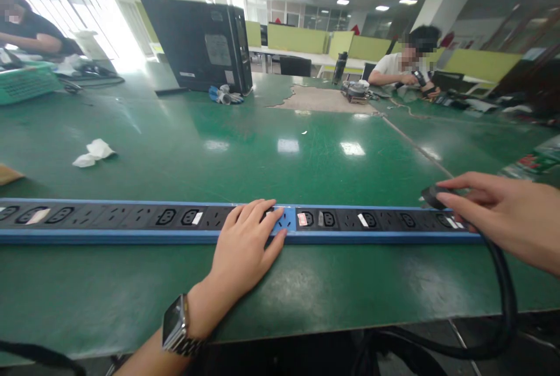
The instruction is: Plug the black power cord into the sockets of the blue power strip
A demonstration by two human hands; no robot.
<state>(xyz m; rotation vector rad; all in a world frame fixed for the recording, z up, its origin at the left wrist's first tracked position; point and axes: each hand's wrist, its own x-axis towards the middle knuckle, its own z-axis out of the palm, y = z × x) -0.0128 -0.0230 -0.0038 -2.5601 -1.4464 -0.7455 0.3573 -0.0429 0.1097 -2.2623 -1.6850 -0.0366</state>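
A long blue power strip (315,237) with black sockets runs across the table in front of me. My left hand (247,242) lies flat over its middle, fingers stretched across the top beside a blue socket (284,220). A watch (175,323) is on that wrist. At the right end of the strip, my right hand (494,207) pinches a black plug (434,196) between thumb and fingers, just above the sockets. From this hand a thick black cable (503,283) loops down past the table's front edge. Whether the plug touches the strip, I cannot tell.
The green table (245,148) carries crumpled white tissue (94,153) at left and a black computer case (201,44) further back. A green basket (30,81) is at far left. One person sits at left, another person (405,64) handles something at back right.
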